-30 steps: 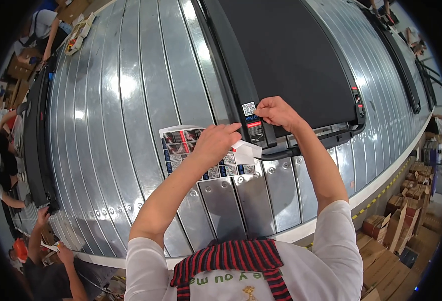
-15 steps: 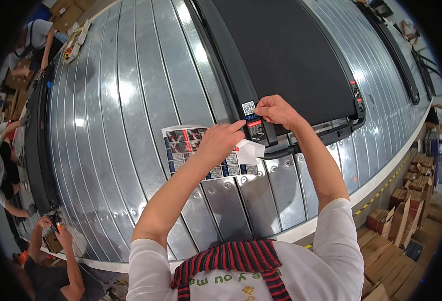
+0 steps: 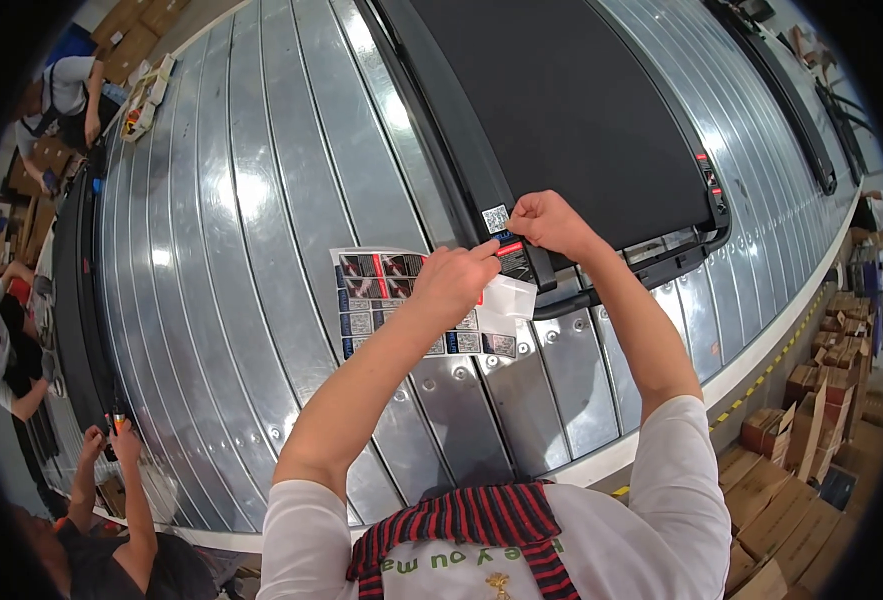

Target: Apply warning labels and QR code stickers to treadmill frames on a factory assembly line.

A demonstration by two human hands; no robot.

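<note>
A tall label sticker (image 3: 495,219), with a square black-and-white code at its top and a red band lower down, lies on the corner of a long black framed panel (image 3: 601,120). My right hand (image 3: 551,225) is closed in a pinch at the sticker's right edge. My left hand (image 3: 454,284) grips a sheet of stickers (image 3: 361,292), its index finger stretched onto the label on the frame. Part of the sheet lies hidden under that hand, and a white curled piece of it (image 3: 509,297) sticks out to the right.
Ribbed metal decking (image 3: 251,300) forms the worktop. Another black frame (image 3: 79,300) lies along the left, where other people (image 3: 136,510) work. A tool tray (image 3: 147,100) stands far left. Cardboard boxes (image 3: 776,500) are stacked on the right, beyond the table edge.
My left hand and the sticker sheet have shifted slightly right. My right hand stays almost in place at the sticker's edge. People on the left have moved their arms.
</note>
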